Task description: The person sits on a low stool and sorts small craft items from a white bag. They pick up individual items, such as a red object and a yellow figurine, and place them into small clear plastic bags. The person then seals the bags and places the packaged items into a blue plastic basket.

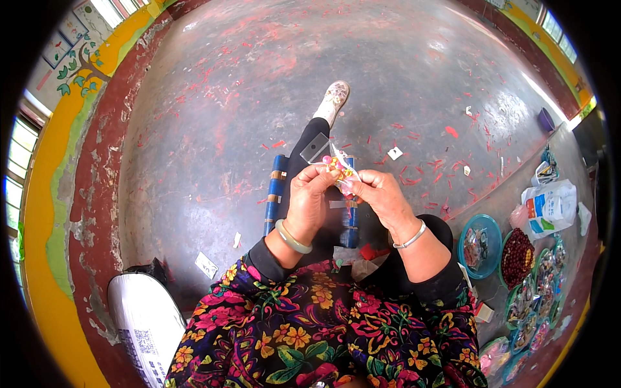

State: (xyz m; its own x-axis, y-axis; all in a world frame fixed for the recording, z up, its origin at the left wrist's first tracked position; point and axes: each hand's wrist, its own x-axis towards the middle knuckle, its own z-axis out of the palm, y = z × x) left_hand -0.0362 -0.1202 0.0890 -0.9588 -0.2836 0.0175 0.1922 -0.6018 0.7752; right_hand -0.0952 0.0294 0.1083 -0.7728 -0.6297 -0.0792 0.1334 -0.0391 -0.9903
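Note:
A small clear plastic packet [315, 148] with pink and yellow pieces [337, 170] is held up in front of me, over my outstretched leg. My left hand [309, 199] pinches its left side between thumb and fingers. On the other side, my right hand [387, 199] grips the packet's edge with thumb and forefinger. The fingertips of both hands are close together, with the colourful pieces between them. What exactly the pieces are is too small to tell.
Blue banded bars [275, 194] flank my leg. At right stand a blue basin [479, 246], a basket of dark red beads [517, 258], several filled trays [546, 278] and a white plastic bag [550, 208]. A purple bowl [546, 119] lies farther off. A white sack [145, 330] stands left. Red scraps litter the floor.

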